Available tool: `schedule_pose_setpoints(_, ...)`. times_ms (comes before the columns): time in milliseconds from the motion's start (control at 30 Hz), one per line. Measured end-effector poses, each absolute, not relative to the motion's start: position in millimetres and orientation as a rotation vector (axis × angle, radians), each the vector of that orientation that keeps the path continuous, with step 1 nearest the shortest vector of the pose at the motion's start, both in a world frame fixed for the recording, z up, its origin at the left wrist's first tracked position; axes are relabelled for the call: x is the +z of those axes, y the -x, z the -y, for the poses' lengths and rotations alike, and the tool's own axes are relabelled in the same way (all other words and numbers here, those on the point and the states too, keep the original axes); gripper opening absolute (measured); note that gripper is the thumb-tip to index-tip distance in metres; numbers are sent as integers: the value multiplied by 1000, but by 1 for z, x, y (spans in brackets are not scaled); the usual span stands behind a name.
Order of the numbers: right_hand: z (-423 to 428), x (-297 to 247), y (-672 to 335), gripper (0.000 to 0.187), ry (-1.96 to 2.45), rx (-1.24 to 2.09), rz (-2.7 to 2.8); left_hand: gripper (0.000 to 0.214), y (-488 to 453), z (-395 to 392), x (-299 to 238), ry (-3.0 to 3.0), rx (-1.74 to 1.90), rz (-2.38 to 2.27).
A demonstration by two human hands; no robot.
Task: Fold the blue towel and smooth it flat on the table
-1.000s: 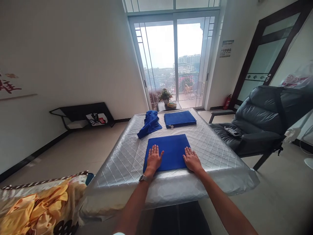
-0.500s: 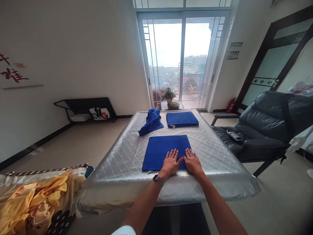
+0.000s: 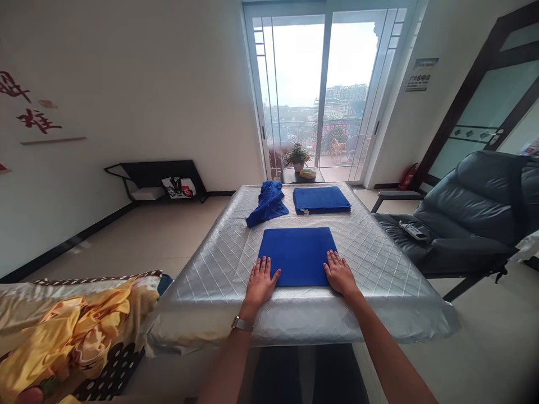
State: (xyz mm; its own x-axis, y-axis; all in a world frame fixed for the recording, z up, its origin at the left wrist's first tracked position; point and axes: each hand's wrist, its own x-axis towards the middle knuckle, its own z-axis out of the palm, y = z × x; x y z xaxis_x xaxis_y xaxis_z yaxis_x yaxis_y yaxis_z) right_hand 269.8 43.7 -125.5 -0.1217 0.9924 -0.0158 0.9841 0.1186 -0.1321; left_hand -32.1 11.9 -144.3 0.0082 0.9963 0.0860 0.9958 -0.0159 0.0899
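Note:
A blue folded cloth lies flat, as a neat rectangle, near the front edge of the silver-covered table. My left hand rests on its near left corner, fingers stretched out and the thumb pointing inward. On the near right side lies my right hand, also flat with straight fingers. Neither hand grips anything. Farther back sits a stack of folded blue cloths with a white tag at its front. Left of that stack is a crumpled blue cloth.
A grey armchair with a corded remote stands to the right. Yellow fabric is heaped at lower left. A potted plant sits on a small table beyond the far edge, before the sliding glass door.
My left hand has slid left across the folded cloth to its left corner. The right hand stays by the right edge. The view has shifted slightly.

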Motion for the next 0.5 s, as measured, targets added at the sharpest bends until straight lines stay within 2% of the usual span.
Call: schedule_pose_setpoints(500,-42,-122,-269,66,2102,219,2336,78,27,-5,-137,-2274,281,-2200)
